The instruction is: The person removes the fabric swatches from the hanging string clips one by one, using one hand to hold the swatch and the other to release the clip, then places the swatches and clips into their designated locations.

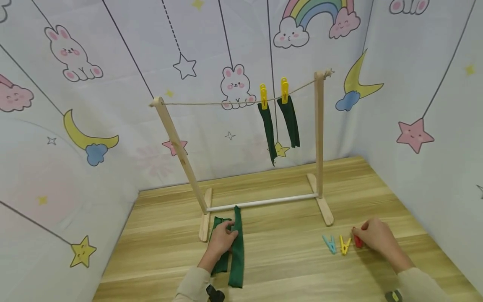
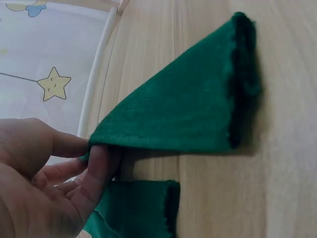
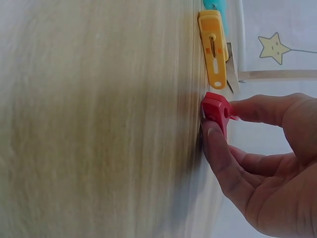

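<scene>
Green fabric, a long flat strip (image 1: 237,264), lies on the wood-grained table (image 1: 279,260) with its long axis running almost straight away from the person, its far end pointing at the white rod (image 1: 264,203) of a pale wooden frame (image 1: 319,134). The left hand (image 1: 222,240) pinches this strip between thumb and fingers; from the wrist it fans out from that grip to a broad, ragged-cut end. More green fabric (image 1: 222,265) lies just to its left, partly hidden by the hand and running roughly the same way. Over to the right, the right hand (image 1: 377,238) has a small red plastic clothespin (image 1: 358,240) nipped between thumb and fingers, low at the tabletop. Beside it are a yellow plastic clothespin (image 1: 344,245) and a light-blue one (image 1: 330,244), their splayed handles pointing away from the person and their narrow ends towards. Above, two dark green strips (image 1: 289,123) hang lengthwise from the frame's twine (image 1: 200,103), lower ends slanting rightward, each under an upright yellow clothespin (image 1: 284,90).
</scene>
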Motion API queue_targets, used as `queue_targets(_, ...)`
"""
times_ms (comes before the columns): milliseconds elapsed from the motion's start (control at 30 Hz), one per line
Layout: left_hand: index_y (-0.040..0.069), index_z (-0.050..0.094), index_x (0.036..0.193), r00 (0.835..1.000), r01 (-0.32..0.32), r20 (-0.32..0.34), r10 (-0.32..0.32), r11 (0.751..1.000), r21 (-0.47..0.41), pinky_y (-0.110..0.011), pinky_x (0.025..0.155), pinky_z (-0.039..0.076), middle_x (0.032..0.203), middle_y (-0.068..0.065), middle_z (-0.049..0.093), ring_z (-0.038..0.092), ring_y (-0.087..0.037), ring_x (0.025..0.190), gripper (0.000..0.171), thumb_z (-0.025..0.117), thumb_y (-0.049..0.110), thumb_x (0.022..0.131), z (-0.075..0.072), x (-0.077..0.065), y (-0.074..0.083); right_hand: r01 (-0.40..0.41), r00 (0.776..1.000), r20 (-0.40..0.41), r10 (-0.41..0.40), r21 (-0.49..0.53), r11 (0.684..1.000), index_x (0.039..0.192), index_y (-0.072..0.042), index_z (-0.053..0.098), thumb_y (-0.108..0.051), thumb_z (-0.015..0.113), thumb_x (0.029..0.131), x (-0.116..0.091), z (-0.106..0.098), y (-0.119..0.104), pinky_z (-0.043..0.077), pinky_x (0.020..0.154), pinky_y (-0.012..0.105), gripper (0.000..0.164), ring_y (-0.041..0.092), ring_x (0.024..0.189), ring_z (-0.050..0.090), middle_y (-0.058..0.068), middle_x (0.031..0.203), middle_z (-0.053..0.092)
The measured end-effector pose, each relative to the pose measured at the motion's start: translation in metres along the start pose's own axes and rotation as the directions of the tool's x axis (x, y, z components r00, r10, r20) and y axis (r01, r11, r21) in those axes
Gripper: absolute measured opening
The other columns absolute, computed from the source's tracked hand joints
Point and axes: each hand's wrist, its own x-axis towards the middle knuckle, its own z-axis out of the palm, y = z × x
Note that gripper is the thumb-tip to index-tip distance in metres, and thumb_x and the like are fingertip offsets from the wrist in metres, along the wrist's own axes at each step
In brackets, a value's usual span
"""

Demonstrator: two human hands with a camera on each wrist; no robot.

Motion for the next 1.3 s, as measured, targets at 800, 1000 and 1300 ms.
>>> queue_targets(800,0.005,0.068,0.1,0.983,-0.028,-0.156,0.098,0.917,0.398,-0.029,0.043,0.035,0.06,0.0,0.053,0.043,-0.013,0.047,0.013,0.072,0.005,0.088,0.004,-0.007,0.002,-0.024,0.998,0.054,0.02,0.079,0.997,0.062,-0.01,0.063,-0.025,0.07,0.09,-0.008,0.008,0.004,0.038,0.044,0.025,0.033,0.011,0.044,0.051,-0.005,0.046,0.054)
queue_targets(1000,0.008,0.074,0.095,0.983,-0.032,-0.153,0.103,0.912,0.409,-0.03,0.044,0.039,0.072,-0.002,0.064,0.047,-0.012,0.051,0.008,0.072,0.005,0.087,0.003,-0.005,0.002,-0.039,0.998,0.053,0.035,0.083,0.996,0.069,-0.005,0.063,-0.025,0.07,0.09,-0.006,0.007,0.004,0.04,0.046,0.026,0.03,0.012,0.047,0.054,-0.002,0.052,0.058)
queue_targets(1300,0.007,0.075,0.097,0.981,-0.06,-0.147,0.128,0.914,0.402,-0.028,0.044,0.039,0.068,0.002,0.061,0.048,-0.01,0.05,0.01,0.069,0.004,0.089,0.004,-0.004,-0.003,-0.036,0.999,0.039,0.033,0.075,0.997,0.068,-0.005,0.063,-0.026,0.071,0.091,-0.007,0.008,0.004,0.041,0.046,0.027,0.032,0.012,0.047,0.054,-0.002,0.052,0.057)
